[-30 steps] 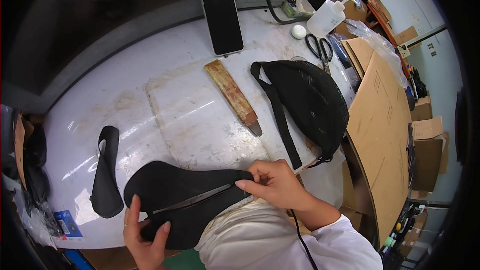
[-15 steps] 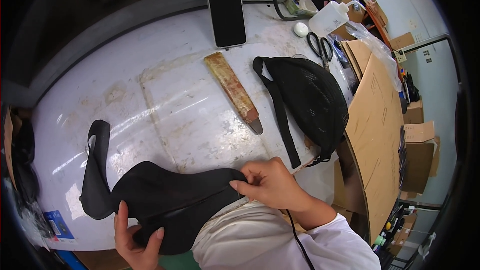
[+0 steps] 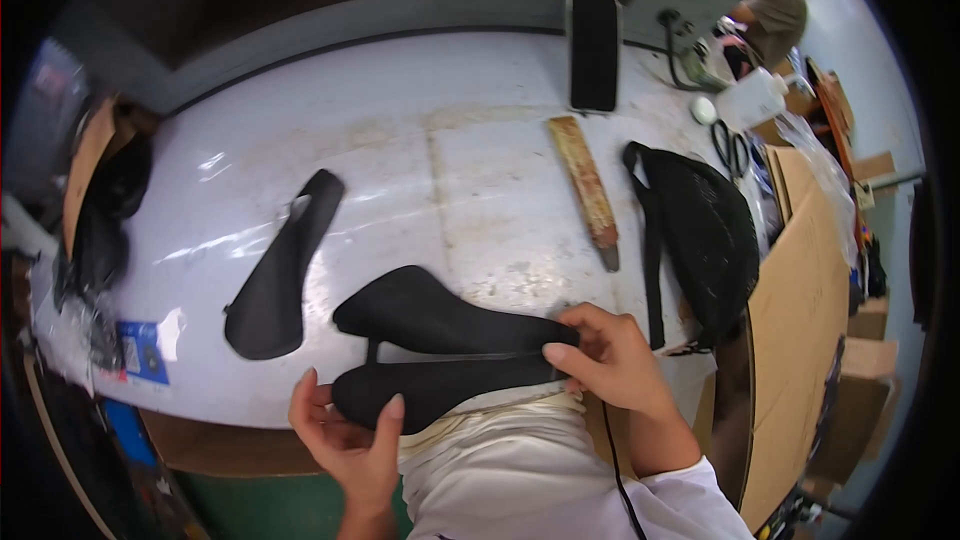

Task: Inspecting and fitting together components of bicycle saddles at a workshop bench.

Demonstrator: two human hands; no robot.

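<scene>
You can make out no legible words or numbers in this view. Going by a clock face centred on it, look between eight and nine o'clock: a bright-blue, flat rectangular card (image 3: pixel 154 354) lies by the left end of the glossy white worktable (image 3: pixel 370 80), bearing a pale, squarish printed patch toward its left side, too blurred for you to decipher. Between three and four o'clock, you have a large tan sheet of corrugated cardboard (image 3: pixel 800 340); you cannot tell its faint marks as print or scuffs. At two o'clock, any lettering on your white plastic squeeze bottle (image 3: pixel 750 103) is too small to tell.
</scene>
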